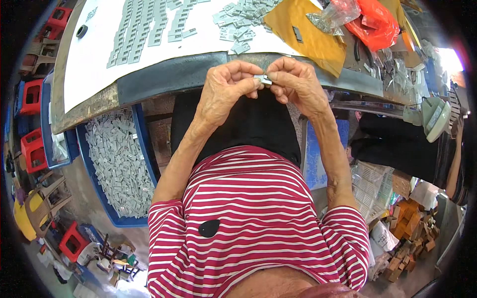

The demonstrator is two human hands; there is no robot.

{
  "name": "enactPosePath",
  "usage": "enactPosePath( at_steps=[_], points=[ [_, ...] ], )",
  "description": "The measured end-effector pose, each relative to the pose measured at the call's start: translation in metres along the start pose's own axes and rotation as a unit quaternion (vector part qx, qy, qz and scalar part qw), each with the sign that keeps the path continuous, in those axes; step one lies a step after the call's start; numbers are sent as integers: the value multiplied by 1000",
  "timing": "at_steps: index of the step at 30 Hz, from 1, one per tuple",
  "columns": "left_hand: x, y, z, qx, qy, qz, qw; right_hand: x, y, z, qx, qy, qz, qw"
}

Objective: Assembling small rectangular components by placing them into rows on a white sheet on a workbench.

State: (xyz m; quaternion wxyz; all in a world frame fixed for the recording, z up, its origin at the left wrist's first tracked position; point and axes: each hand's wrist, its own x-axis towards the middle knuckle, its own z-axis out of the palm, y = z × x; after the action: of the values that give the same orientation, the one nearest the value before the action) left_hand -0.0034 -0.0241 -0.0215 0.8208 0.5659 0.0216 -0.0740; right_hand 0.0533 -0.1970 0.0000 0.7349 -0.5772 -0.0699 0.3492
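Between my two hands, just in front of the table's near edge, is a small grey plastic piece (265, 79). My left hand (230, 87) pinches its left side between thumb and fingers. The fingers of my right hand (297, 83) close on its right side; whether they also hold a smaller part is too small to tell. Grey pieces of a like kind lie in long rows (141, 35) at the far left of the white-covered table. A loose heap of grey pieces (241, 22) lies beyond my hands.
Brown paper (308, 30) with one dark piece on it, a red plastic bag (375, 25) and a clear bag lie at the table's far right. A blue bin (154, 174) full of grey pieces stands at my left. Another person's arm (454, 159) shows at far right.
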Motion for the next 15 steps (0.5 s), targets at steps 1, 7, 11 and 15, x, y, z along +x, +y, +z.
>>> enactPosePath(
  at_steps=[1, 7, 11, 15],
  points=[
    [0, 0, 0, -3, 3, 3, 1000, 0, 1, 0, -8, 1, -6, 1000],
    [0, -1, 0, -12, 6, 2, 1000, -4, 5, 0, -35, 9, -41, 999],
    [-1, -1, 0, -3, 9, -3, 1000, -6, 5, -2, -132, -1, -64, 989],
    [-1, -2, -1, -8, 5, -10, 1000, -7, 3, -1, -164, -13, -75, 983]
  ],
)
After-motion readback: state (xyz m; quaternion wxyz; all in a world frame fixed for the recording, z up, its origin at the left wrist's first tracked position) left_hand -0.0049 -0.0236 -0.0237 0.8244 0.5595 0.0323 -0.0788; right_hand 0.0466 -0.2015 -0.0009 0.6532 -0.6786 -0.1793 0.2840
